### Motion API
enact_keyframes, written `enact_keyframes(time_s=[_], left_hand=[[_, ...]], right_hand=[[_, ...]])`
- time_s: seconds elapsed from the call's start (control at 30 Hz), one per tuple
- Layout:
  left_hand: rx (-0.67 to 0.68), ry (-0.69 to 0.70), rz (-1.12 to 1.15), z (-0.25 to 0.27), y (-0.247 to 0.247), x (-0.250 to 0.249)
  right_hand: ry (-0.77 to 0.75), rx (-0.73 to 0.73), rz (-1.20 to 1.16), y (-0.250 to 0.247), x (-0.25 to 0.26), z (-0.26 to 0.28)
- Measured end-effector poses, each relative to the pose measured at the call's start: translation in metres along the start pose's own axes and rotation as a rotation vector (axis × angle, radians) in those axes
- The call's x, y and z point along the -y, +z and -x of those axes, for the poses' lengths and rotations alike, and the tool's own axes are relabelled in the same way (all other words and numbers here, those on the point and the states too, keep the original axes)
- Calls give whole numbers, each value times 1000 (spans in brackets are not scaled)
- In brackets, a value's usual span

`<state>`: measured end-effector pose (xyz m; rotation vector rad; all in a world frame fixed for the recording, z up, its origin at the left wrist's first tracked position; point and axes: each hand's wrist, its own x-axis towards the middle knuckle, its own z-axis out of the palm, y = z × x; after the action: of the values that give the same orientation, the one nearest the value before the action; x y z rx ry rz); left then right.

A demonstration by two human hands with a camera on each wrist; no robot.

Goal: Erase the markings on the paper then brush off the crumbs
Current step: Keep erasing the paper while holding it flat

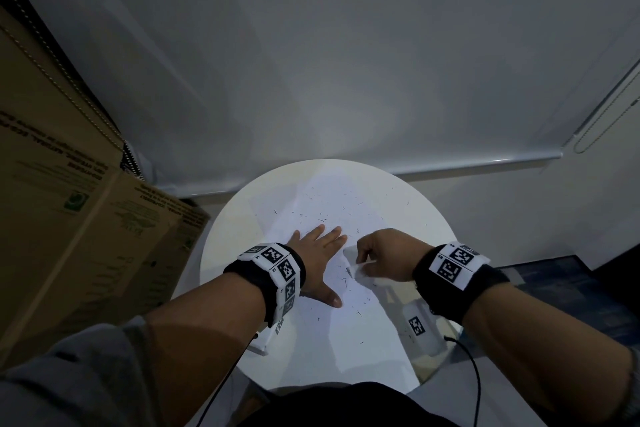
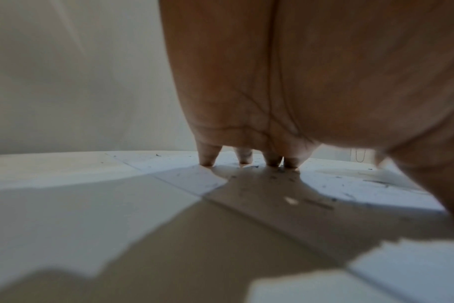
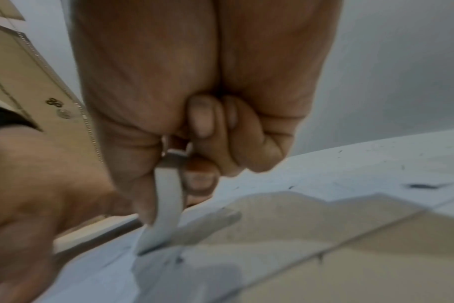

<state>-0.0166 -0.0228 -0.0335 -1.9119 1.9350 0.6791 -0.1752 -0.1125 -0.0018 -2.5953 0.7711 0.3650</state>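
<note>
1. Paper lay on the round desk, pinned flat by the left hand, its fingers straight.
2. Right hand pinched the eraser with its tip on the sheet; short strokes away from the pinning hand seemed best, to avoid creasing.
3. Crumbs littered the sheet, awaiting brushing.

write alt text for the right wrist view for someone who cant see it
Seen close up from the wrist, the right hand pinches a white eraser whose tip presses onto the paper. Dark crumbs dot the sheet, and the left hand lies blurred beside it.
</note>
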Motion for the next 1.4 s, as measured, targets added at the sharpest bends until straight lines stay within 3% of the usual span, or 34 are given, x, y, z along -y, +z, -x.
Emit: enact_keyframes(time_s=[0.17, 0.33, 0.5, 0.6, 0.67, 0.8, 0.97, 1.13, 1.3, 1.4], left_hand=[[2, 6, 7, 0, 1, 1], [1, 6, 5, -1, 2, 2], [-1, 9, 7, 0, 1, 1], [2, 7, 2, -1, 1, 1], [-3, 4, -3, -1, 2, 2], [4, 7, -42, -2, 4, 2], [21, 3, -57, 0, 2, 1], [16, 5, -67, -1, 4, 2], [21, 3, -58, 2, 1, 1], [25, 1, -67, 3, 0, 0]], right_hand=[[-38, 190, -124, 4, 2, 9], [44, -45, -62, 1, -9, -1], [-24, 191, -161, 8, -1, 11], [29, -15, -71, 3, -8, 4], [28, -58, -37, 3, -7, 3], [-97, 161, -116, 13, 8, 14], [-32, 8, -35, 6, 1, 4], [-127, 223, -127, 15, 16, 10], [67, -59, -14, -5, -9, -5], [74, -35, -33, -6, -12, -4]])
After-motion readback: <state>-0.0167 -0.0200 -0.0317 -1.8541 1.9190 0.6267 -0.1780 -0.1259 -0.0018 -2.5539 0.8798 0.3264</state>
